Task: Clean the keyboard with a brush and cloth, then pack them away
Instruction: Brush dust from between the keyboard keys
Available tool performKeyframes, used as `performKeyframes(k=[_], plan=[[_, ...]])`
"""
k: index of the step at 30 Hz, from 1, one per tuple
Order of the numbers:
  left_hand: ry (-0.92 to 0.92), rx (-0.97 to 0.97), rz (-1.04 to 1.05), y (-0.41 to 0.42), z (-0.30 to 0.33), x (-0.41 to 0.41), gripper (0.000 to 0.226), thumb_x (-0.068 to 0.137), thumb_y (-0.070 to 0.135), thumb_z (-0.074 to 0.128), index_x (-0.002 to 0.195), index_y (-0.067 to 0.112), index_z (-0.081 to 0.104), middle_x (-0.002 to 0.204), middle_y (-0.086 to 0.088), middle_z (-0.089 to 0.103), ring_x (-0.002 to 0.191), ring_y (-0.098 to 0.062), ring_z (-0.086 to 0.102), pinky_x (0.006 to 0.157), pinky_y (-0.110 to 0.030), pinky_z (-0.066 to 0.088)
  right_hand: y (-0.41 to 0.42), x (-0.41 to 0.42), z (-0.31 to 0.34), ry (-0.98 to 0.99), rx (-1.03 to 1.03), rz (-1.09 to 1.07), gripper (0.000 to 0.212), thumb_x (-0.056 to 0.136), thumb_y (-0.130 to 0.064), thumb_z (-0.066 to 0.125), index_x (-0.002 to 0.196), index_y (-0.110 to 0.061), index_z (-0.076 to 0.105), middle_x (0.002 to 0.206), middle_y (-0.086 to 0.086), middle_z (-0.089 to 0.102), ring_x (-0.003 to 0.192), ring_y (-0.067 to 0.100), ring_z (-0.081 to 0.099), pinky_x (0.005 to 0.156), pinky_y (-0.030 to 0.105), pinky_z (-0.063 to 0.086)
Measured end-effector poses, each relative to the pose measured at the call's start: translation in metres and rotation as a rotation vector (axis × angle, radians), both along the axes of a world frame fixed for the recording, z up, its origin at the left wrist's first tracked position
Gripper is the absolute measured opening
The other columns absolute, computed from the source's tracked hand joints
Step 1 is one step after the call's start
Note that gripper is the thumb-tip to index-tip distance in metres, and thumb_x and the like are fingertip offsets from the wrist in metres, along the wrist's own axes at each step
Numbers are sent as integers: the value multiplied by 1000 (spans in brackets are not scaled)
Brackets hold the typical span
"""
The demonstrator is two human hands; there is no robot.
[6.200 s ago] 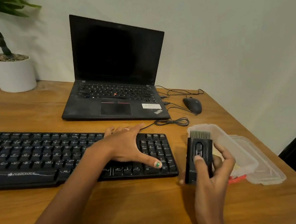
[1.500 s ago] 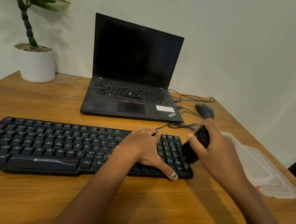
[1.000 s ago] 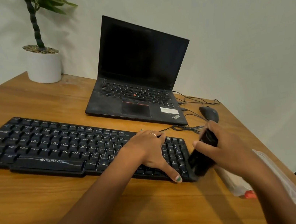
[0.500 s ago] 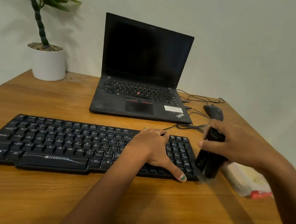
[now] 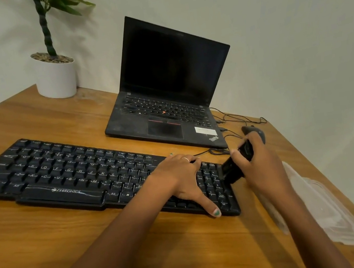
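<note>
Keyboard (image 5: 68, 172), black and full-sized, lies across the wooden desk (image 5: 52, 258), near the person, its right end under both hands. The left hand (image 5: 183, 179) rests flat on the keys beside the number pad, fingers straight and spread, thumb reaching to the near edge. The right hand (image 5: 257, 165) has its grip clamped round a black brush (image 5: 236, 166), held tilted with its lower end down against the right edge of the number pad; the bristles are too blurred to make out. A clear plastic box (image 5: 328, 214) sits on the desk to the right, partly hidden by the right forearm. Farther back stand an open laptop (image 5: 166, 103), a mouse (image 5: 259, 131) and a potted plant (image 5: 55, 76).
</note>
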State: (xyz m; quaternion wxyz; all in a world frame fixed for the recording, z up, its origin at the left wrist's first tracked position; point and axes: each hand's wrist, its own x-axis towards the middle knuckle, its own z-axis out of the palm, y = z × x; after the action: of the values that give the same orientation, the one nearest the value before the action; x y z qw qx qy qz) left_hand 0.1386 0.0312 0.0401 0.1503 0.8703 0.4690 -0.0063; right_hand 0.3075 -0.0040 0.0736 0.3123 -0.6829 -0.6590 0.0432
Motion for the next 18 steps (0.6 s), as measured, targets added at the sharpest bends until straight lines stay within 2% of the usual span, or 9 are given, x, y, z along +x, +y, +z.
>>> performKeyframes(k=[2, 5, 7, 9, 13, 18], plan=[[-3, 2, 1, 1, 0, 0, 130, 56, 84, 63, 153, 17, 8, 161, -1, 9, 146, -25, 8, 118, -43, 12, -16, 7, 10, -24, -132, 50, 14, 90, -29, 57, 94, -19, 48, 80, -5, 57, 78, 15, 60, 69, 41, 56], [3, -1, 7, 2, -2, 0, 132, 54, 85, 62, 153, 17, 7, 161, -1, 9, 146, -26, 9, 119, -45, 12, -41, 10, 21, -61, -307, 130, 14, 90, -30, 58, 94, -22, 47, 83, -5, 58, 75, 10, 58, 61, 27, 56], [7, 0, 8, 2, -2, 0, 132, 54, 85, 62, 153, 17, 6, 161, -1, 7, 146, -26, 7, 119, -45, 11, -48, 9, 25, -74, -343, 142, 14, 90, -31, 58, 94, -24, 47, 84, -6, 58, 75, 9, 57, 59, 23, 53], [8, 0, 3, 2, -1, 1, 131, 56, 84, 62, 153, 17, 5, 161, -1, 6, 146, -26, 7, 119, -44, 11, -42, 9, 23, -95, -263, 113, 14, 89, -31, 59, 93, -24, 47, 82, -7, 57, 75, 9, 57, 60, 25, 53], [13, 5, -9, 1, 0, 1, 130, 58, 82, 64, 154, 16, 6, 161, 0, 6, 146, -25, 7, 118, -42, 10, -4, -1, 0, -82, 86, -34, 16, 91, -33, 56, 97, -21, 47, 81, -6, 58, 77, 17, 60, 67, 42, 55], [16, 22, -13, 2, -1, 1, 130, 58, 83, 62, 154, 15, 8, 161, -2, 9, 146, -25, 9, 119, -43, 11, 33, -11, -14, -5, 257, -32, 20, 93, -31, 53, 107, -17, 50, 86, 0, 60, 81, 23, 63, 67, 45, 55]])
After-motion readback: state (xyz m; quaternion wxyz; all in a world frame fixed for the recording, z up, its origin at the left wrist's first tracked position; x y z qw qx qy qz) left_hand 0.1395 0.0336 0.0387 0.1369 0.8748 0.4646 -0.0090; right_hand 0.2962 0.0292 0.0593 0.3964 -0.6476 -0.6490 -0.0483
